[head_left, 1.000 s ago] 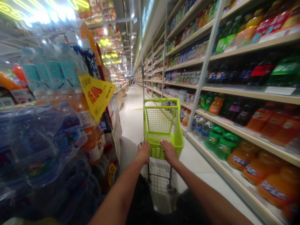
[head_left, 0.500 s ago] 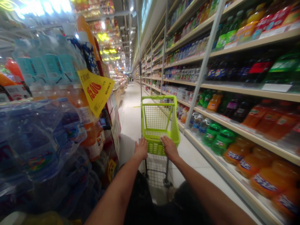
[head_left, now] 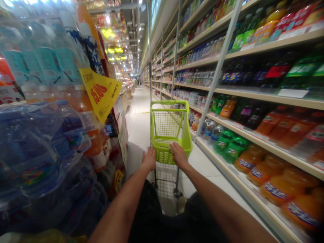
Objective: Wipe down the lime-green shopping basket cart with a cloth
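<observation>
A small lime-green shopping cart (head_left: 169, 125) with an empty mesh basket stands in the aisle right in front of me. My left hand (head_left: 149, 158) is wrapped round the near rim of the cart at its left corner. My right hand (head_left: 178, 155) grips the same rim a little to the right. Both forearms reach forward from the bottom of the view.
Shelves of bottled soft drinks (head_left: 255, 128) line the right side down the aisle. At my left a stack of shrink-wrapped water and orange drink bottles (head_left: 50, 135) juts out, bearing a yellow price sign (head_left: 100, 92). The white tiled floor (head_left: 138, 118) runs ahead between them.
The view has moved forward along the aisle with the cart; the bottle stack on the left has drawn closer. Both hands keep their hold on the cart's rim.
</observation>
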{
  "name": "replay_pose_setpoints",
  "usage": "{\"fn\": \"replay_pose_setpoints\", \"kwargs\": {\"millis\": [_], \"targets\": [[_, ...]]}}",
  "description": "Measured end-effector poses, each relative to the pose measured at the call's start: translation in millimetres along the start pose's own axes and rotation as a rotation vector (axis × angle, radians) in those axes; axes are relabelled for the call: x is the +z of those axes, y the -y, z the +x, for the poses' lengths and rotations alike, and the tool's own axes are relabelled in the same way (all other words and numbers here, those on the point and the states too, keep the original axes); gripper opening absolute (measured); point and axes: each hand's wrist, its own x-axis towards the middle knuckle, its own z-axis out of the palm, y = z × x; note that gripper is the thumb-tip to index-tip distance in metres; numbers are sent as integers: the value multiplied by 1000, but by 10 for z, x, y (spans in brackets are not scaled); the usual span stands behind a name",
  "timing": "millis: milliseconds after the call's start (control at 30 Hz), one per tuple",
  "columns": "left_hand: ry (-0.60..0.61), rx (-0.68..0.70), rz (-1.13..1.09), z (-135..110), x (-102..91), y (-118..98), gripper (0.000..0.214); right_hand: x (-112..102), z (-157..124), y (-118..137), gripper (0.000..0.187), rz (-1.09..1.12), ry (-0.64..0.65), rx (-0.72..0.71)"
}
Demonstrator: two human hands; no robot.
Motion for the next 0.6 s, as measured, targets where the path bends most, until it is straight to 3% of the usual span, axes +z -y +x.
{"fn": "replay_pose_setpoints", "kwargs": {"millis": [67,300,467,600], "targets": [[-24,11,-7,9,21,-38,83,13,18,41,39,10,-7,15],[-67,18,-4,16,-18,-72,79,248,199,576,38,136,101,-113],[-65,-33,-3,-42,-75,29,76,75,119,244,38,54,78,-66],[-94,-27,-23,-10,-46,-52,76,-11,90,79,37,-34,44,14]]}}
